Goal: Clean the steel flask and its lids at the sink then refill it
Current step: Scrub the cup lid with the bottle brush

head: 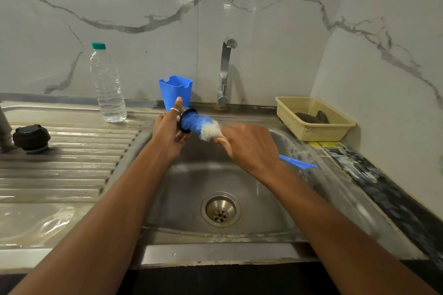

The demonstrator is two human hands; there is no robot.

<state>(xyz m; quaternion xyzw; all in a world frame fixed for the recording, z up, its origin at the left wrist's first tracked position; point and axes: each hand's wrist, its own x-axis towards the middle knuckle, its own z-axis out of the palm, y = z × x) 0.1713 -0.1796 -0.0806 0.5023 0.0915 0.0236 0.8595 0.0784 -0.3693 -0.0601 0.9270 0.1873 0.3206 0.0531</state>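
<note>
Far to the left of both hands, on the ribbed steel tabletop [72, 165], a black stopper lid [31, 137] stands upright and untouched; the grey shape [3, 127] just beside it is cut off by the edge of the view and may be the flask, though I cannot tell; a clear water bottle [107, 83] stands behind and left of the hands, capped. The left hand [167, 131] is raised over the sink's [239, 179] back-left corner, thumb straight up, fingers curled round a small dark-rimmed lid [185, 124]; a blue cup [175, 91] stands just behind this hand. The lid's open face points right and slightly down, towards the right hand, and the blue bristle head of the brush [194, 123] is pushed into it; this is the relation the scrubbing turns on. The brush's long axis runs from the lid at upper left down to the lower right, across the basin; its white bristles sit just beside the right hand's fingertips, and its blue handle tip pokes out past the wrist on the far side. The right hand [249, 148] grasps the brush close to the bristles, knuckles up. The left hand is nearer the lid, the right hand nearer the handle; by my judgement the coming move is a push or twist along that same slanted axis. The tap [225, 71] stands behind and between the hands, no water visibly running; a cream basket [314, 117] sits right of the right hand.
</note>
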